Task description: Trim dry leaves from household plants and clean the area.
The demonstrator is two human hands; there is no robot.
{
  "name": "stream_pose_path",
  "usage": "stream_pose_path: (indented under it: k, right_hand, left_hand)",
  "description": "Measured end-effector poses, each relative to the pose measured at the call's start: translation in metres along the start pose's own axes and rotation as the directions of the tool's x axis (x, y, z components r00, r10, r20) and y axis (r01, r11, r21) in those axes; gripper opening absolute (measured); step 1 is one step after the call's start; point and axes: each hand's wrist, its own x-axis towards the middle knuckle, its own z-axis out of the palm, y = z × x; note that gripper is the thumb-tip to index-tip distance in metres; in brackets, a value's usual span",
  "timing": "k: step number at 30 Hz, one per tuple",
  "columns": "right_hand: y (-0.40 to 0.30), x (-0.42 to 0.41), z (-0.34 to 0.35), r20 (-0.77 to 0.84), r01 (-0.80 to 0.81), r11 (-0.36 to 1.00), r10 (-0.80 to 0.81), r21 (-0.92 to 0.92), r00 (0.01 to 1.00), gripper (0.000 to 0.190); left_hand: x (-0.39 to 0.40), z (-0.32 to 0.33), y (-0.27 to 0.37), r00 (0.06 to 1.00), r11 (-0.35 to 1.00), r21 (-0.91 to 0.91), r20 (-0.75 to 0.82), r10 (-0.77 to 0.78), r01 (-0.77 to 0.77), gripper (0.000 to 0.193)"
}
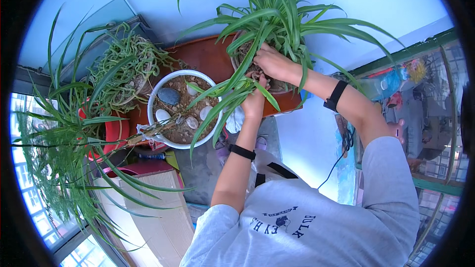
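A large spider plant [284, 18] with long arching leaves grows in a round pot [235, 57] in front of me. My left hand [255, 100] grips the base of a smaller leafy clump [237, 91] at the pot's near side; its leaves hang left over a white basin. Above it, my right hand [272, 62] reaches in among the stems, its fingers bent close to the soil [245, 52]. Leaves and the hand itself hide whether those fingers hold anything. Soil fills the white basin [150, 109], with a dark stone [168, 96] and several pale stones on top.
The pots stand on a reddish-brown tabletop [196, 57]. At left are a trailing plant [126, 65], a red pot [117, 133] and feathery foliage [52, 170] by a window. Cardboard [152, 207] leans below. A glazed green frame [419, 55] and a dark cable [336, 163] lie right.
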Motion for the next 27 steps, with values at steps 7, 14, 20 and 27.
stream_pose_path:
  k: [7,14,20,27]
  right_hand:
    - [-0.005,0.008,-0.02,0.158,-0.231,0.967,0.213,0.105,0.964,0.015]
    - [-0.04,0.008,-0.052,0.22,-0.165,0.982,0.182,-0.092,0.958,0.01]
    - [-0.051,-0.006,-0.067,0.174,-0.063,0.985,0.091,-0.16,0.981,0.007]
    - [-0.061,-0.009,-0.094,0.265,-0.131,0.965,0.191,-0.229,0.945,0.007]
  left_hand:
    - [0.006,0.0,0.001,0.999,0.999,0.026,0.03,-0.022,0.021,0.02]
    - [0.001,-0.001,0.006,0.998,0.998,-0.029,-0.023,-0.055,0.054,0.02]
    - [-0.006,-0.005,0.018,1.0,0.999,-0.027,0.004,-0.019,0.019,0.022]
    - [-0.002,-0.008,0.02,1.0,0.999,-0.036,0.004,-0.001,0.001,0.021]
